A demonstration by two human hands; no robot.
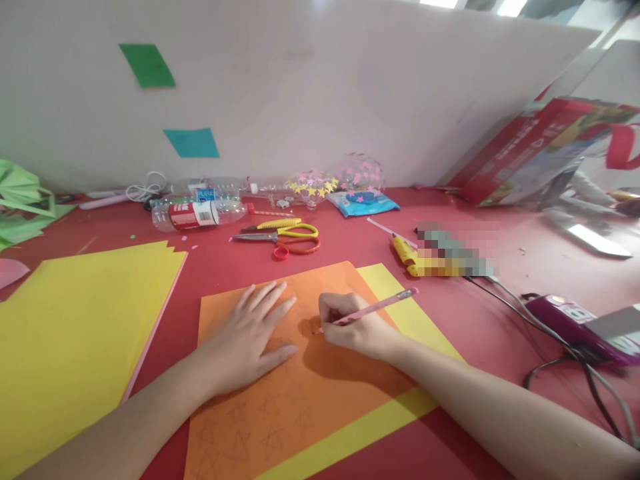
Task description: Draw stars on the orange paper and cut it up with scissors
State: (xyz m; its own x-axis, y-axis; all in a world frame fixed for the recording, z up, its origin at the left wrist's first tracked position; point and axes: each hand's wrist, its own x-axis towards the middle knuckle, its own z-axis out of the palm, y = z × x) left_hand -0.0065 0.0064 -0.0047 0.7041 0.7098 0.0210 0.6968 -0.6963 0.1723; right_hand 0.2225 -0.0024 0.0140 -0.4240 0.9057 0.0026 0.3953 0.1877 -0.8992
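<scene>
My left hand (245, 340) lies flat with fingers spread on an orange paper sheet (320, 407), pressing it to the red table. My right hand (350, 323) is closed around a pink pencil (380, 307), its tip touching the orange sheet near the middle. Several pencilled star outlines (270, 440) show on the lower part of the orange sheet. A yellow sheet (415, 320) lies under the orange one, sticking out at the right and bottom.
A stack of yellow paper (75, 327) lies at left. Scissors (285, 235), plastic bottles (200, 213), star-covered clear balls (340, 181), a yellow glue gun (407, 257), a purple power strip (580, 323) with cables and a red box (530, 153) surround the sheets.
</scene>
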